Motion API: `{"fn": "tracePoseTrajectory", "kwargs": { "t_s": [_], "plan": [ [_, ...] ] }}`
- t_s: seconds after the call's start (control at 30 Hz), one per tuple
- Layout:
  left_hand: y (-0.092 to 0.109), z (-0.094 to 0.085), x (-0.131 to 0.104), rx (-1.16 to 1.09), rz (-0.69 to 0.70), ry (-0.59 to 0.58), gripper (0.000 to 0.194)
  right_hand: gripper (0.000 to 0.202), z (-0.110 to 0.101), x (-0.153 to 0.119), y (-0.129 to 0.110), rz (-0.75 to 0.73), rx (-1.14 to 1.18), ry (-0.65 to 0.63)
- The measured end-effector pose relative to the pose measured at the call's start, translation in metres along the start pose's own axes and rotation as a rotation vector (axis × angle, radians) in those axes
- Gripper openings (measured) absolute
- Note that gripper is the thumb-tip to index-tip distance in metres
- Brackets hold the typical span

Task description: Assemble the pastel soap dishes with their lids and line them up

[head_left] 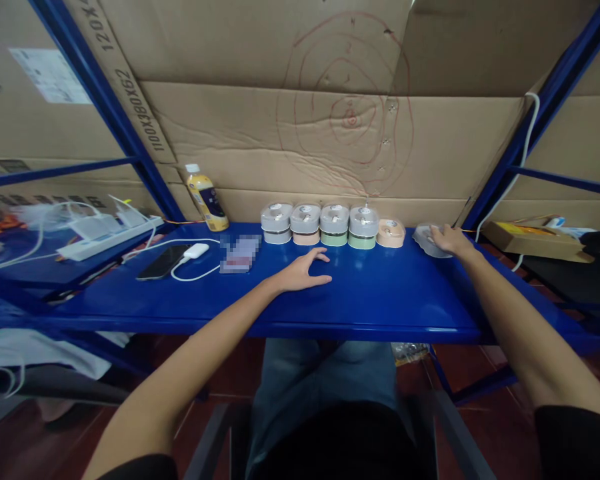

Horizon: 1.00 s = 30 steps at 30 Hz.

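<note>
My left hand (303, 272) hovers over the front of the blue table, thumb and fingers apart with nothing between them. Just behind it stands a row of small rounded boxes with translucent tops: a grey box (277, 236), a pink box (305, 237) and two green boxes, one being the right-hand green box (361, 241). At the row's right end sits a lower peach box (391, 233) without the tall top. Farther right, my right hand (453, 240) has its fingers closed on the edge of a translucent plastic cover (427, 242); its fingertips are partly hidden.
Left on the blue table (260, 303) lie a phone (164, 262), a white charger (197, 251) with its cable and a blurred patterned item (241, 255). A yellow drink bottle (207, 199) leans behind them. Blue posts and cardboard (230, 133) enclose the back; an open carton (537, 241) stands right.
</note>
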<state>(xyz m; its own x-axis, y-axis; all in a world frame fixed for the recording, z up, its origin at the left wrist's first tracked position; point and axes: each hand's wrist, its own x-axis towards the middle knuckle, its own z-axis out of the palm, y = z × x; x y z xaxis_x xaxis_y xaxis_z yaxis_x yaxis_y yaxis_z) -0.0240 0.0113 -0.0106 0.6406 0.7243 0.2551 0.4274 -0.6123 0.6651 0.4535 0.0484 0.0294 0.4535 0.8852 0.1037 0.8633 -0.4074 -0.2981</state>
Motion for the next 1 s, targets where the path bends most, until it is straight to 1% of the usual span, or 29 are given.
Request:
{"fn": "tracePoseTrajectory", "kwargs": {
  "t_s": [0.07, 0.13, 0.27, 0.37, 0.4, 0.47, 0.53, 0.57, 0.6, 0.67, 0.7, 0.77, 0.8, 0.83, 0.9, 0.93, 1.0],
  "plan": [
    [0.000, -0.001, 0.000, -0.003, -0.003, -0.004, 0.086, 0.071, 0.009, 0.010, -0.015, -0.063, 0.012, 0.015],
    [-0.001, -0.001, 0.000, -0.007, -0.001, -0.006, 0.085, 0.068, 0.017, 0.013, -0.024, -0.115, 0.024, 0.027],
    [-0.002, 0.000, 0.000, -0.006, 0.004, -0.002, 0.084, 0.065, 0.024, 0.008, -0.026, -0.204, 0.010, 0.070],
    [-0.003, 0.000, 0.001, -0.004, -0.003, -0.009, 0.085, 0.066, 0.021, -0.002, -0.029, -0.260, -0.046, 0.185],
    [-0.003, 0.000, 0.001, -0.003, -0.003, -0.010, 0.085, 0.067, 0.021, -0.007, -0.033, -0.304, -0.062, 0.226],
    [-0.003, 0.000, 0.001, 0.001, 0.003, -0.008, 0.084, 0.067, 0.022, -0.016, -0.047, -0.475, -0.090, 0.266],
    [-0.003, 0.000, 0.000, 0.007, 0.013, -0.002, 0.082, 0.067, 0.025, -0.028, -0.063, -0.682, -0.127, 0.220],
    [-0.003, 0.000, 0.000, 0.008, 0.015, -0.001, 0.081, 0.068, 0.028, -0.035, -0.071, -0.747, -0.145, 0.172],
    [-0.002, 0.000, 0.000, 0.007, 0.016, -0.001, 0.081, 0.070, 0.030, -0.042, -0.077, -0.772, -0.155, 0.125],
    [-0.002, 0.000, 0.000, 0.002, 0.012, -0.001, 0.081, 0.072, 0.030, -0.061, -0.082, -0.778, -0.159, 0.073],
    [-0.002, 0.000, 0.000, 0.000, 0.012, -0.002, 0.081, 0.071, 0.029, -0.071, -0.082, -0.782, -0.159, 0.072],
    [-0.002, 0.000, 0.001, -0.002, 0.016, -0.001, 0.081, 0.063, 0.022, -0.092, -0.078, -0.796, -0.156, 0.104],
    [-0.003, 0.000, 0.001, -0.003, 0.018, 0.001, 0.081, 0.063, 0.018, -0.101, -0.075, -0.773, -0.143, 0.138],
    [-0.004, 0.001, 0.001, -0.004, 0.018, 0.003, 0.081, 0.067, 0.014, -0.109, -0.073, -0.718, -0.125, 0.181],
    [-0.005, 0.001, 0.001, -0.009, 0.020, 0.008, 0.082, 0.080, 0.008, -0.120, -0.073, -0.541, -0.085, 0.237],
    [-0.005, 0.001, 0.001, -0.013, 0.020, 0.010, 0.082, 0.088, 0.006, -0.123, -0.075, -0.448, -0.071, 0.224],
    [-0.004, 0.001, 0.001, -0.015, 0.021, 0.009, 0.083, 0.097, 0.003, -0.125, -0.078, -0.311, -0.060, 0.111]
  ]
}}
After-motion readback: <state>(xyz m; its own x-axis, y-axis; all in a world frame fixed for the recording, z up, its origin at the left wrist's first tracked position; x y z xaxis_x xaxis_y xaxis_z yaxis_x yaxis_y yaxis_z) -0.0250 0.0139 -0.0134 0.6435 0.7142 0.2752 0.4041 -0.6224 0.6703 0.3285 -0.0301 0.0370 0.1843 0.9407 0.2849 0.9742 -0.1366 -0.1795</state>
